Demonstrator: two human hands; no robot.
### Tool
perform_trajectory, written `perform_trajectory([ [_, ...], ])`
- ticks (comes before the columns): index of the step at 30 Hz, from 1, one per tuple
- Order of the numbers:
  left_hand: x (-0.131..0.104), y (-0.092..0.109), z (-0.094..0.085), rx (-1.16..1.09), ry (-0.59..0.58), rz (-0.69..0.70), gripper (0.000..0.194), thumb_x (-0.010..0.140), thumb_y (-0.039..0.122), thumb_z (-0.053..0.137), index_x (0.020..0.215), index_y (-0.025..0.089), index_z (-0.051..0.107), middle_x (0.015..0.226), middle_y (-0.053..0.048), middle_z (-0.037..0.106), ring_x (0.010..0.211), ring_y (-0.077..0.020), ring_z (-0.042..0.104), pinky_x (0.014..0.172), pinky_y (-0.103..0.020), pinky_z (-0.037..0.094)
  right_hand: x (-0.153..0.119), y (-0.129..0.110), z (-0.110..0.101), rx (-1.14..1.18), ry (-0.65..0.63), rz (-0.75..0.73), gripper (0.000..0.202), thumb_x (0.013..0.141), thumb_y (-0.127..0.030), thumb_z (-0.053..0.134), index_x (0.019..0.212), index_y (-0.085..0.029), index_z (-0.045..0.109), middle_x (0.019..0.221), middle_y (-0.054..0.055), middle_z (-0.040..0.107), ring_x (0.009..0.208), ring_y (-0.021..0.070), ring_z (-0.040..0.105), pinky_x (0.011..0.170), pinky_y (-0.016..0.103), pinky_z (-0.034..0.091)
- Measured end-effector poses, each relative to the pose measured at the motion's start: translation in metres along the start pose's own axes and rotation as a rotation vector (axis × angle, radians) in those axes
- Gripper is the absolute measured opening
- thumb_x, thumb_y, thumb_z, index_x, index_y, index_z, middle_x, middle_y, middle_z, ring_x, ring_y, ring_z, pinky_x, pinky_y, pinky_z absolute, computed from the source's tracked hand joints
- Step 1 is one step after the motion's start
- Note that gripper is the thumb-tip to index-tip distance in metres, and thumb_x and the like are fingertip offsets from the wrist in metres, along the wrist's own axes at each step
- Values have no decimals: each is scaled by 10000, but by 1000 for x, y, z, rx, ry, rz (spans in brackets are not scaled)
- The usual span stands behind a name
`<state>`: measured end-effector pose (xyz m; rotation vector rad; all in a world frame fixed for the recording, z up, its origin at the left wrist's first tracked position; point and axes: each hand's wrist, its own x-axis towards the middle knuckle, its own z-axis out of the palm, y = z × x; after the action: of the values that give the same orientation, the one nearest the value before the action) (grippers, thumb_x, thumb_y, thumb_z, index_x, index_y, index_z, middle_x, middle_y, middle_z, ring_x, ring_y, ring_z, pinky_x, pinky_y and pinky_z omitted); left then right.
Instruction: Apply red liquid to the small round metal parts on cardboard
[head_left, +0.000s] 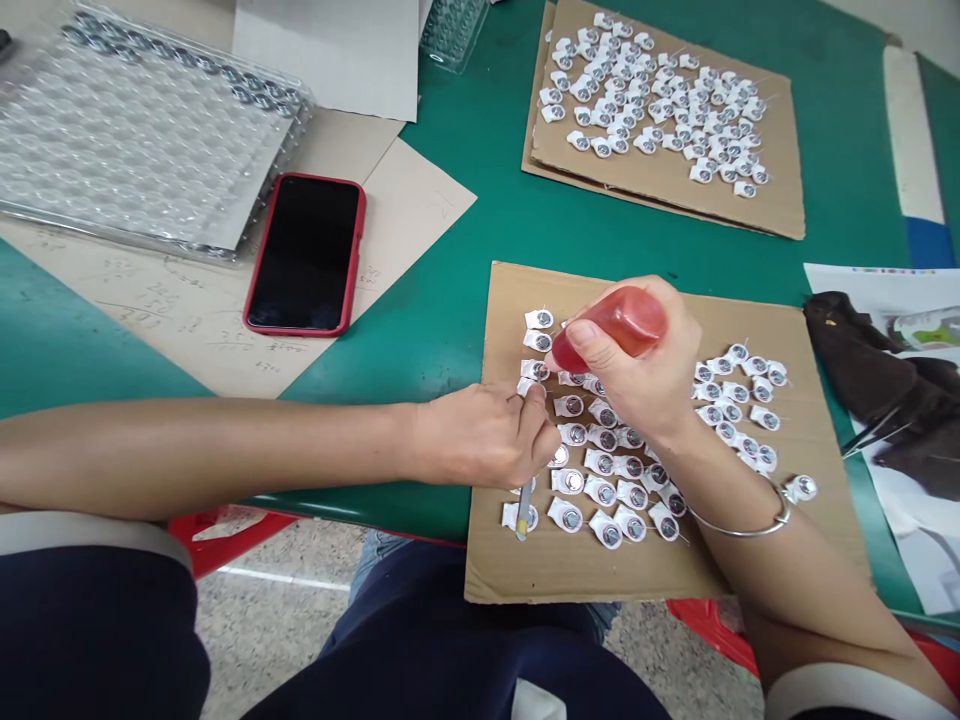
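Note:
My right hand (652, 370) is wrapped round a red squeeze bottle (624, 322), its tip pointing down-left at a small white part with a round metal disc (534, 370). Beside that part, my left hand (499, 435) is closed, its fingertips at the left column of parts. A thin grey tool with a yellowish tip (523, 512) sticks out below the left fingers, over the lowest white part. Both hands are above a cardboard sheet (499, 570) that carries several rows of these parts. The right hand and forearm hide some of them.
Another cardboard sheet with many similar parts (664, 205) lies at the back. A red-cased phone (306, 255) and clear plastic trays (135, 130) lie to the left. Dark cloth (862, 350) and tweezers (874, 432) are on the right.

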<state>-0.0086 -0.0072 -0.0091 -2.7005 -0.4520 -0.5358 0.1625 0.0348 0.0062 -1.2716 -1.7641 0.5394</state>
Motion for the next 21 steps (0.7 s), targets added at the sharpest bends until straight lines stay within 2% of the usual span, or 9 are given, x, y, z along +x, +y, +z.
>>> perform_trajectory([
  [10,1,0,0,9,-9,-2,112,822,113,440,738,125,514,825,-157,681,567,-182,620,470,-273,462,-1,2,1,49,-18,49,350,657,-479,683,811,-214,515,743,15,615,654,155,587,603,349,487],
  [21,-1,0,0,17,-53,-5,135,843,112,400,766,135,508,872,-144,673,586,-172,621,475,-273,466,-1,6,3,32,7,36,361,654,-498,677,822,-227,508,740,13,606,656,167,586,591,357,485],
])
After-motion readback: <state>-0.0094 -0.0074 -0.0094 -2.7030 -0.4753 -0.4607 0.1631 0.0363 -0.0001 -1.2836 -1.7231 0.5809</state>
